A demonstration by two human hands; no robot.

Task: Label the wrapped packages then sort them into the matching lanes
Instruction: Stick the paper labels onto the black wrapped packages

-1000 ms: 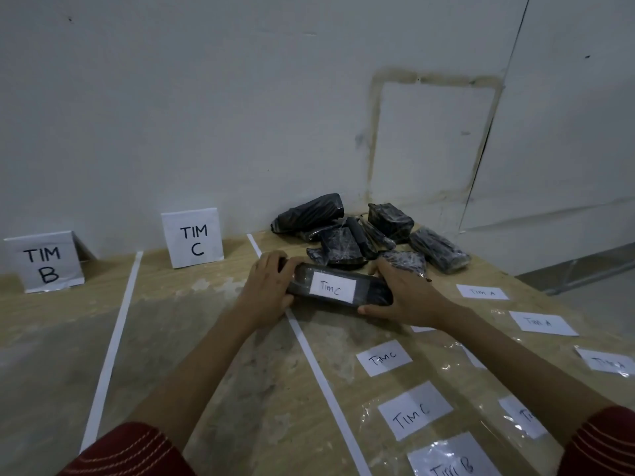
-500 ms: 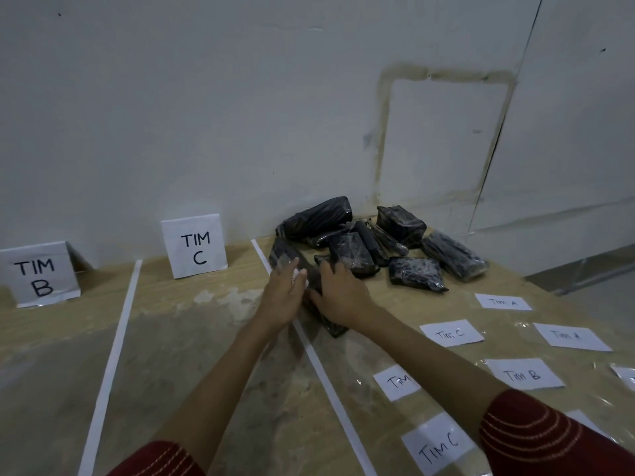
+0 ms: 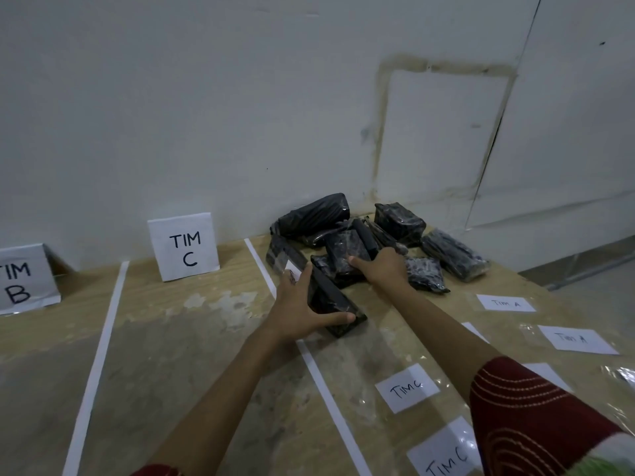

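My left hand (image 3: 302,309) grips a long black wrapped package (image 3: 330,304) that lies slantwise over the white tape line (image 3: 323,379). Its fingers reach up the left side and its thumb spans the near end. A white paper label (image 3: 291,267) shows on the package beside my fingers. My right hand (image 3: 379,269) rests on a black package (image 3: 342,249) at the front of the pile (image 3: 398,223) against the wall, thumb spread to the left. The TIM C sign (image 3: 184,247) stands left of the line, and the TIM B sign (image 3: 20,280) at the far left.
Loose paper labels under clear film lie on the right of the wooden table: TIM A (image 3: 505,303), another TIM A (image 3: 577,339), TIM C (image 3: 407,388) and another TIM C (image 3: 446,458). A second tape line (image 3: 96,365) separates the B and C lanes. The table ends at the right.
Both hands turned the labelled package from crosswise to slantwise. My right hand then let go and moved back onto the pile. My left hand still holds the package at the tape line.
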